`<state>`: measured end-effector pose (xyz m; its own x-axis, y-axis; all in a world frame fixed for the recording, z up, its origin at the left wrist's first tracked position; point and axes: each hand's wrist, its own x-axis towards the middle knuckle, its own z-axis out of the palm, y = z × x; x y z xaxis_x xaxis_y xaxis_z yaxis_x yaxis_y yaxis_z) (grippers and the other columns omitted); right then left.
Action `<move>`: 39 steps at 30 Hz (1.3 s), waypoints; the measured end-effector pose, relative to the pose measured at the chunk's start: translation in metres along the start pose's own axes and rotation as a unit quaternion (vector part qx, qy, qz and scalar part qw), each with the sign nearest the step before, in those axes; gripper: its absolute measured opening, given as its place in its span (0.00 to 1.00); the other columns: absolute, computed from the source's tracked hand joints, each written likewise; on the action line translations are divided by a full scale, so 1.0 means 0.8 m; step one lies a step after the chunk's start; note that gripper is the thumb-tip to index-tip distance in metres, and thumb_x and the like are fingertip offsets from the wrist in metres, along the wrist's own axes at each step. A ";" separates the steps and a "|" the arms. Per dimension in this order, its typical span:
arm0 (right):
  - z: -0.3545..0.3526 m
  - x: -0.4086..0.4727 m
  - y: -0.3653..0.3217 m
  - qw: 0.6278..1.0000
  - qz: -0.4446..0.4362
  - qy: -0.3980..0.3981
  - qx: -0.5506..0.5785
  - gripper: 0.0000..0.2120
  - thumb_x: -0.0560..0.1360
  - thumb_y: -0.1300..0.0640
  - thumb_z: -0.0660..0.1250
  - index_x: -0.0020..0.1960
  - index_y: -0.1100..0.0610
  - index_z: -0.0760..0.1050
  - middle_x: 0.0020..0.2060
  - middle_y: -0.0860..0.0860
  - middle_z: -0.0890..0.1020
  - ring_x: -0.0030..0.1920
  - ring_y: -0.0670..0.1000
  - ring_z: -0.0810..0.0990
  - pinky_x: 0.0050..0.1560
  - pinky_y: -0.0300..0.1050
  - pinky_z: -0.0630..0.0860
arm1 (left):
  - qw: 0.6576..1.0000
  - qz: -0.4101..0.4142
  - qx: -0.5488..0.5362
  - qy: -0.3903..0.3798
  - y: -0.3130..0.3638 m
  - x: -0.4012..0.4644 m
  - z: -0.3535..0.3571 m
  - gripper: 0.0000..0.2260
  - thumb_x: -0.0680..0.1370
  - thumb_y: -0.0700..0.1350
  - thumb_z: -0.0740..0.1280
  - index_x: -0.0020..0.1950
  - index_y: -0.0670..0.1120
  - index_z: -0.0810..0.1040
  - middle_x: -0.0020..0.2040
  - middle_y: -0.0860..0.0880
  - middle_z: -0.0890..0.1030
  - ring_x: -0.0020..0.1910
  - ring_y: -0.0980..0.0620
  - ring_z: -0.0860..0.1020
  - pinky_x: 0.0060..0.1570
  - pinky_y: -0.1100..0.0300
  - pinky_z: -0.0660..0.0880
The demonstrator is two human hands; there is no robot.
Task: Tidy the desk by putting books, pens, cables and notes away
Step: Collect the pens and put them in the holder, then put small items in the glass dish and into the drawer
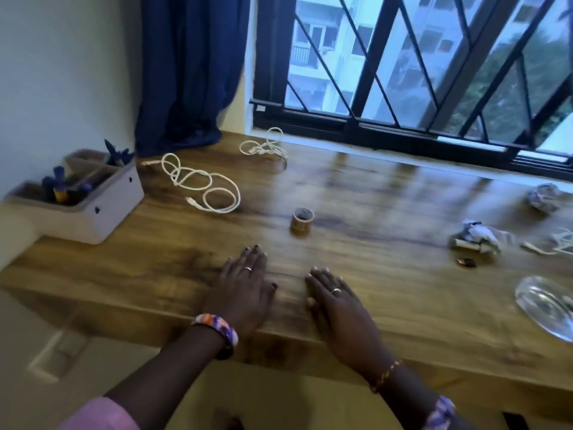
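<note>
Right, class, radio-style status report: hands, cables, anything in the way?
Left hand and right hand flat on desk, empty. White cable loose near organiser. Small roll between.

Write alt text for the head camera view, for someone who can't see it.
Two bare hands, left hand and right hand, lie flat and empty on a wooden desk below a barred window. White cables sprawl near a pen organiser at the left; a small round container stands mid-desk, with crumpled paper at the right.
</note>
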<state>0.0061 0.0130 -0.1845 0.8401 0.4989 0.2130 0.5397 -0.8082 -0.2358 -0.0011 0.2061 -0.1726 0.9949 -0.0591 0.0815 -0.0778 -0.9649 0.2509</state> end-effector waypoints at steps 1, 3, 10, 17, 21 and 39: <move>-0.003 -0.005 -0.002 1.000 0.000 -0.009 -0.013 0.29 0.80 0.43 0.42 0.68 0.58 0.69 0.69 0.55 0.71 0.70 0.54 0.67 0.71 0.53 0.58 | 1.000 -0.008 0.005 0.002 0.000 -0.003 0.003 0.40 0.68 0.61 0.34 0.74 0.45 0.59 0.76 0.47 0.57 0.76 0.49 0.55 0.73 0.53 0.52; -0.007 -0.008 -0.010 0.999 -0.017 -0.030 -0.025 0.40 0.75 0.36 0.33 0.71 0.61 0.63 0.72 0.58 0.65 0.73 0.58 0.61 0.71 0.55 0.48 | 1.000 -0.024 0.003 0.007 0.002 -0.007 0.004 0.42 0.65 0.61 0.31 0.75 0.47 0.57 0.77 0.49 0.55 0.76 0.51 0.53 0.73 0.54 0.50; -0.018 -0.028 -0.020 0.996 -0.024 -0.082 -0.042 0.47 0.68 0.33 0.28 0.75 0.63 0.53 0.75 0.60 0.55 0.75 0.59 0.52 0.74 0.54 0.46 | 0.998 -0.051 0.015 0.035 0.007 -0.021 0.005 0.42 0.65 0.63 0.34 0.73 0.48 0.62 0.76 0.50 0.60 0.75 0.51 0.57 0.72 0.54 0.53; -0.030 -0.091 0.018 0.993 -0.061 -0.050 -0.086 0.34 0.69 0.59 0.68 0.72 0.61 0.61 0.72 0.58 0.65 0.71 0.58 0.65 0.70 0.56 0.56 | 0.997 -0.062 0.039 0.018 -0.002 -0.014 0.012 0.29 0.76 0.59 0.45 0.75 0.49 0.59 0.77 0.51 0.57 0.76 0.52 0.55 0.73 0.53 0.52; -0.051 -0.141 0.081 0.983 0.100 -0.010 -0.153 0.38 0.62 0.49 0.76 0.67 0.61 0.68 0.65 0.58 0.74 0.64 0.56 0.75 0.63 0.52 0.71 | 0.993 -0.089 -0.038 0.065 -0.003 -0.021 0.017 0.26 0.79 0.54 0.54 0.73 0.42 0.62 0.73 0.40 0.66 0.71 0.42 0.65 0.69 0.47 0.61; -0.042 -0.166 0.109 0.975 0.127 0.032 -0.181 0.37 0.63 0.60 0.76 0.68 0.63 0.65 0.66 0.59 0.73 0.66 0.59 0.73 0.66 0.50 0.57 | 0.391 -0.444 -0.805 0.050 0.069 -0.091 0.184 0.26 0.77 0.59 0.50 0.74 0.54 0.60 0.75 0.53 0.61 0.74 0.50 0.59 0.70 0.51 0.53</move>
<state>-0.0603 -0.1337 -0.2016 0.9328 0.2571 0.2525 0.2503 -0.9663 0.0595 -0.0686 0.1194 -0.3070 0.6736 0.2045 -0.7103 0.2755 0.8222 0.4981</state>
